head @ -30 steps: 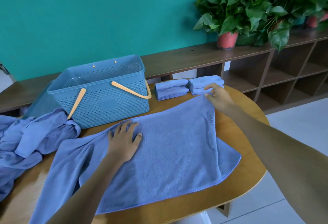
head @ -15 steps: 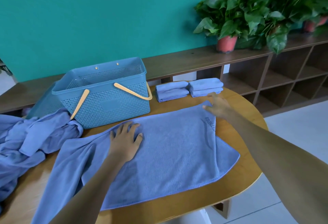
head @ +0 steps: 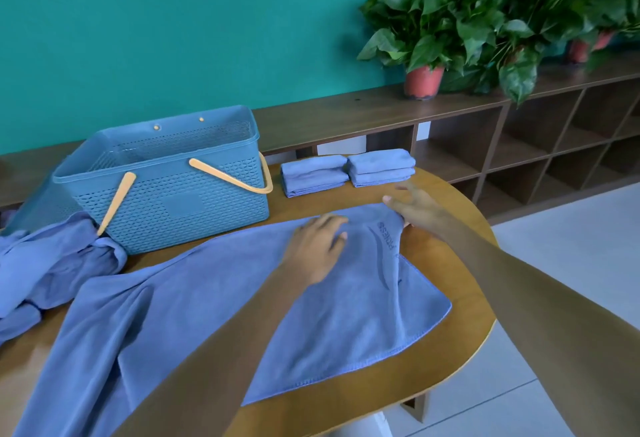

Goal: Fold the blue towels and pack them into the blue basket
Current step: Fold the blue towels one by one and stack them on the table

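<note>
A large blue towel (head: 214, 315) lies spread over the round wooden table (head: 457, 343), its left part rumpled. My left hand (head: 317, 246) presses flat on the towel near its far edge. My right hand (head: 417, 209) rests at the towel's far right corner with thumb and fingers spread, close beside the left hand. The blue basket (head: 166, 194), with tan handles folded down, stands at the table's far left, apparently with nothing inside. Two folded blue towels (head: 313, 175) (head: 381, 166) lie side by side to its right.
A heap of unfolded blue towels (head: 52, 263) lies at the left, touching the basket. Behind the table runs a low dark wooden shelf (head: 346, 114) with potted plants (head: 422, 80) against a teal wall. Pale floor shows at the right.
My left hand has slid right along the towel's far edge to just beside my right hand. My right hand's fingers have spread out from their pinch at the corner.
</note>
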